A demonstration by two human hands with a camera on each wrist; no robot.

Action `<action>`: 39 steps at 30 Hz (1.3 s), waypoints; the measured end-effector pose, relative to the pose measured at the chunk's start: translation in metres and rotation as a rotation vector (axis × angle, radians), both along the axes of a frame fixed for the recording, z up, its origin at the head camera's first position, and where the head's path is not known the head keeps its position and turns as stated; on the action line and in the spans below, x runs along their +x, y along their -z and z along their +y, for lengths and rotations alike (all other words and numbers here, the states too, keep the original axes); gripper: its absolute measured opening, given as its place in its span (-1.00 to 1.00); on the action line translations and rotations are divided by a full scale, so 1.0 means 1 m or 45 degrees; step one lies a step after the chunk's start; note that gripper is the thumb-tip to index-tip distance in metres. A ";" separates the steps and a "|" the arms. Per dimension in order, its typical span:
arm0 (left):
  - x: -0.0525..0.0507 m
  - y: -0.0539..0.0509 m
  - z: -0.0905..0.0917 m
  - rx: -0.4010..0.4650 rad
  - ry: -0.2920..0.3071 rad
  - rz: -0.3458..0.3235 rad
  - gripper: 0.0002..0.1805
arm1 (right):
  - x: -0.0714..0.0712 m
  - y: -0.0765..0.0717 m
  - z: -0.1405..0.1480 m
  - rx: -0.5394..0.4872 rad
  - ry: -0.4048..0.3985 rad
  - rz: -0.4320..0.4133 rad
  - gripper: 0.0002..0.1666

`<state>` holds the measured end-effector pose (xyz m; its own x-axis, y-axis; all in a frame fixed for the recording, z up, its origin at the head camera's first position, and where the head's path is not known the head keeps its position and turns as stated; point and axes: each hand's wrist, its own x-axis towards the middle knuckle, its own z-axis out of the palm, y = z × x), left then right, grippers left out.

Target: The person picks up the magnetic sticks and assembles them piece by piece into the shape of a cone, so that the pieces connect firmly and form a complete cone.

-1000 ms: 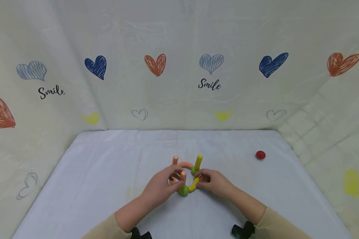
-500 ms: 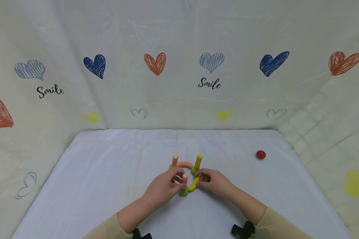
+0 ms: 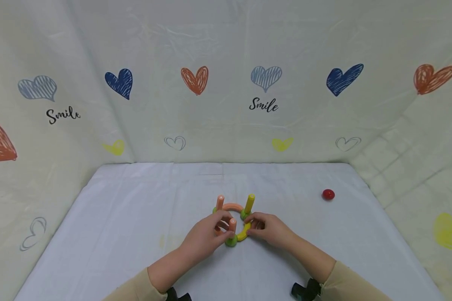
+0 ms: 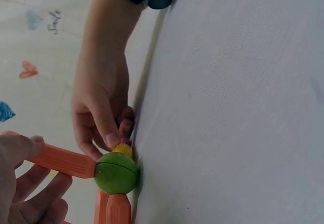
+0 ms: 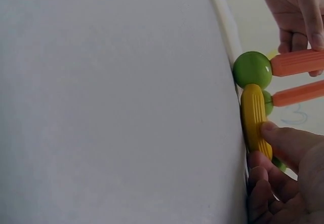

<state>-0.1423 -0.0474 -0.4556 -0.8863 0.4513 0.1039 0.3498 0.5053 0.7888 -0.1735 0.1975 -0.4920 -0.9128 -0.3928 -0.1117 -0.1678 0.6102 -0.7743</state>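
Observation:
A ring of curved rods joined by green balls lies on the table, with straight rods standing from it. My left hand (image 3: 203,234) pinches an upright orange rod (image 3: 232,225) set in the near green ball (image 3: 231,241). In the left wrist view, thumb and fingers grip this orange rod (image 4: 66,161) near its outer end. My right hand (image 3: 270,230) holds the yellow curved rod (image 3: 242,236), pinched between thumb and fingers in the right wrist view (image 5: 255,122). A yellow rod (image 3: 250,203) and another orange rod (image 3: 220,202) stand behind. My left hand hides the ring's left side.
A red ball (image 3: 328,195) lies toward the back right of the white-covered table (image 3: 135,200). Behind and beside the table hangs a sheet (image 3: 226,125) printed with hearts. The far part of the ring is an orange curved rod (image 3: 232,206).
Over the first half second, my left hand shifted slightly right and the near orange rod's top moved right and down with it. Since then, little differs. The right hand keeps its place.

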 end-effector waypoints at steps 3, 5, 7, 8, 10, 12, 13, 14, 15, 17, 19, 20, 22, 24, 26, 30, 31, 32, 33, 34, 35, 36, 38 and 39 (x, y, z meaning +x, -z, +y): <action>0.000 0.001 0.000 0.009 -0.002 -0.004 -0.71 | 0.000 0.000 0.001 0.001 0.003 0.003 -0.72; 0.000 0.001 0.000 0.011 -0.003 -0.012 -0.72 | 0.001 0.001 0.001 0.001 0.007 0.002 -0.72; 0.000 0.001 0.001 0.013 -0.004 -0.024 -0.72 | 0.000 0.002 0.002 0.003 0.010 0.001 -0.72; 0.000 0.001 0.001 0.009 -0.006 -0.029 -0.72 | 0.000 0.002 0.002 0.001 0.013 -0.002 -0.73; 0.000 0.001 0.001 0.014 -0.003 -0.030 -0.72 | 0.000 0.002 0.002 -0.001 0.012 -0.005 -0.73; 0.000 0.001 0.001 0.020 0.004 -0.025 -0.72 | 0.000 0.002 0.002 -0.001 0.008 -0.004 -0.73; 0.001 0.001 0.000 0.021 0.006 -0.028 -0.72 | 0.000 0.002 0.002 0.000 0.005 -0.004 -0.73; 0.000 0.001 0.000 0.019 0.006 -0.027 -0.71 | 0.000 0.002 0.002 0.000 0.003 -0.005 -0.73; 0.000 0.001 -0.001 0.016 0.003 -0.027 -0.71 | 0.000 0.001 0.002 0.002 -0.001 -0.004 -0.73; 0.000 0.001 -0.004 -0.006 -0.010 -0.028 -0.71 | 0.001 0.000 0.002 0.004 -0.008 -0.002 -0.73; -0.001 0.002 -0.008 -0.044 -0.024 -0.018 -0.70 | 0.001 0.000 0.002 0.003 -0.014 -0.001 -0.73; -0.002 0.002 -0.010 -0.057 -0.026 -0.002 -0.71 | 0.001 -0.001 0.002 0.003 -0.016 0.001 -0.73; -0.003 0.004 -0.014 -0.085 -0.020 0.022 -0.72 | 0.001 -0.001 0.002 0.005 -0.017 0.005 -0.74; -0.007 0.006 -0.018 -0.120 -0.010 0.030 -0.73 | 0.001 -0.001 0.003 0.008 -0.011 0.005 -0.74; -0.011 0.009 -0.022 -0.161 0.009 0.026 -0.73 | 0.001 -0.001 0.005 0.011 -0.003 0.006 -0.75; -0.022 0.020 -0.028 -0.299 0.046 0.007 -0.74 | 0.003 -0.003 0.007 0.012 0.019 -0.001 -0.75; -0.025 0.022 -0.029 -0.326 0.055 0.008 -0.74 | 0.003 -0.004 0.008 0.013 0.026 -0.005 -0.76; -0.027 0.025 -0.031 -0.349 0.058 0.007 -0.74 | 0.003 -0.004 0.009 0.014 0.034 -0.011 -0.76; -0.030 0.027 -0.033 -0.366 0.059 0.001 -0.74 | 0.003 -0.005 0.010 0.020 0.043 -0.014 -0.76; -0.032 0.028 -0.034 -0.376 0.059 -0.001 -0.73 | 0.004 -0.006 0.011 0.023 0.054 -0.018 -0.75; -0.033 0.030 -0.036 -0.386 0.056 -0.007 -0.72 | 0.004 -0.007 0.013 0.027 0.068 -0.022 -0.75; -0.035 0.031 -0.038 -0.393 0.052 -0.014 -0.71 | 0.004 -0.008 0.015 0.031 0.085 -0.026 -0.75; -0.038 0.034 -0.041 -0.404 0.050 -0.019 -0.71 | 0.004 -0.010 0.020 0.035 0.120 -0.029 -0.75; -0.039 0.035 -0.042 -0.402 0.054 -0.022 -0.71 | 0.004 -0.012 0.023 0.037 0.136 -0.026 -0.75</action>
